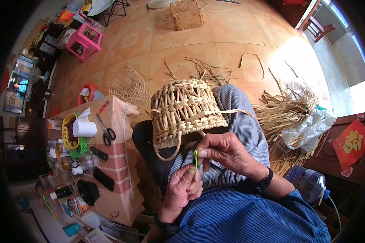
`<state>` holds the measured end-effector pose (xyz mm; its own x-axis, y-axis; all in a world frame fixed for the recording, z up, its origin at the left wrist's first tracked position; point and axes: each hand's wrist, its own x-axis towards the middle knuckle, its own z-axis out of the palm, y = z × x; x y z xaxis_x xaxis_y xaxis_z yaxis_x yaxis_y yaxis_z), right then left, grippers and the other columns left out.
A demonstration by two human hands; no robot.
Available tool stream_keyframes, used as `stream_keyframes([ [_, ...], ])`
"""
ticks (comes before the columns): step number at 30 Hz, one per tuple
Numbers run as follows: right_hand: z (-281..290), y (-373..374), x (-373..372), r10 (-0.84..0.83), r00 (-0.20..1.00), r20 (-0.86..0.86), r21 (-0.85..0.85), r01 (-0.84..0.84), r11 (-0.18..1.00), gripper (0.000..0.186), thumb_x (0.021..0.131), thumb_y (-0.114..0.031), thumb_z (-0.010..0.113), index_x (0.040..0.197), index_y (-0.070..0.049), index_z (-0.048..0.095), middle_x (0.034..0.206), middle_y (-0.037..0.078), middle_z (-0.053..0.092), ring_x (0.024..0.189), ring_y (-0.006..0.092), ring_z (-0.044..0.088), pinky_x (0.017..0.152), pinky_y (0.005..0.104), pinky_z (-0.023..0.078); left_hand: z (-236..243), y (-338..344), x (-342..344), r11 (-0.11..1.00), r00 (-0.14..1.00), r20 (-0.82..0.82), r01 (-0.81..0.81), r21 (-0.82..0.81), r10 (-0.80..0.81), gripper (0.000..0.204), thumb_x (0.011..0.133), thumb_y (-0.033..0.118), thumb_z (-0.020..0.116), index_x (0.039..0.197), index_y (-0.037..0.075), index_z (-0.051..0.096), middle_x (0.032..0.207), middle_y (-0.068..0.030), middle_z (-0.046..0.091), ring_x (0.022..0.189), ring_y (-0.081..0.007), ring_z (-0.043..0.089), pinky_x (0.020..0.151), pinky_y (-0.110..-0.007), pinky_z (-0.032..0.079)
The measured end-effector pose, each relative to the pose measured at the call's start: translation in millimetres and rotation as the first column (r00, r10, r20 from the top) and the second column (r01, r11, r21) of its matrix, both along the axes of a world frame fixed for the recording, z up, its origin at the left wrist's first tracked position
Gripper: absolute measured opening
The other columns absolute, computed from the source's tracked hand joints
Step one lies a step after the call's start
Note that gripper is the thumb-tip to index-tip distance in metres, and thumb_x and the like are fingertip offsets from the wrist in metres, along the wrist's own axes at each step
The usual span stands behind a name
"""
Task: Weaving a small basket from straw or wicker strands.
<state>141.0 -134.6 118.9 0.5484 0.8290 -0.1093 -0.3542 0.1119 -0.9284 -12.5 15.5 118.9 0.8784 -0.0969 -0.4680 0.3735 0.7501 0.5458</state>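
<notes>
Between my two hands is a thin bright green strip (196, 161), small and upright, with a narrow loop at its top. My left hand (183, 190) pinches its lower end, and my right hand (227, 156) pinches the top between thumb and forefinger, higher and to the right. Just beyond the hands, a woven straw basket (184, 107) rests on my legs, tipped on its side, with braided bands, open latticework and looped handles toward me. A loose pale straw strip (235, 112) sticks out from its right side.
At left, a cloth-covered table (121, 166) holds scissors (106, 132), a paper roll, fruit and bottles. Straw bundles (290, 117) and a water jug (304, 184) are at right. A wire frame (125, 83), pink stool (84, 42) and wicker basket (186, 15) stand on the floor.
</notes>
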Motion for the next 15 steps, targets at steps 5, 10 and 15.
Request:
stream_keyframes([
  [5,-3.1,-0.5,1.2,0.07,0.997,-0.012,-0.011,-0.07,0.997,0.02,0.103,-0.015,0.065,0.096,0.003,0.067,0.084,0.005,0.071,0.07,0.0099,0.068,0.063,0.0247,0.056,4.7,-0.2,-1.4,0.999,0.996,-0.084,-0.013,0.041,0.016,0.035,0.111,0.034,0.051,0.089,0.006,0.053,0.058,0.0071,0.027,0.044,-0.0052,0.026,0.04,-0.024,0.026],
  [10,-2.5,-1.2,-0.8,0.062,0.996,-0.071,0.004,-0.062,0.998,0.02,0.104,-0.015,0.064,0.096,0.004,0.067,0.084,0.005,0.071,0.071,0.0109,0.069,0.064,0.0249,0.056,8.6,-2.9,1.4,0.999,0.996,-0.089,-0.01,0.032,0.013,0.035,0.11,0.034,0.051,0.089,0.006,0.053,0.058,0.0074,0.026,0.044,-0.0053,0.025,0.039,-0.023,0.025],
  [15,-1.9,-2.5,2.4,0.081,0.997,-0.01,-0.018,-0.081,0.997,0.02,0.103,-0.015,0.065,0.096,0.004,0.067,0.084,0.006,0.072,0.07,0.0115,0.07,0.064,0.0256,0.056,7.8,-2.2,0.0,0.999,0.997,-0.077,-0.021,0.026,0.023,0.034,0.11,0.033,0.051,0.09,0.006,0.054,0.058,0.0071,0.027,0.043,-0.0054,0.025,0.038,-0.023,0.025],
])
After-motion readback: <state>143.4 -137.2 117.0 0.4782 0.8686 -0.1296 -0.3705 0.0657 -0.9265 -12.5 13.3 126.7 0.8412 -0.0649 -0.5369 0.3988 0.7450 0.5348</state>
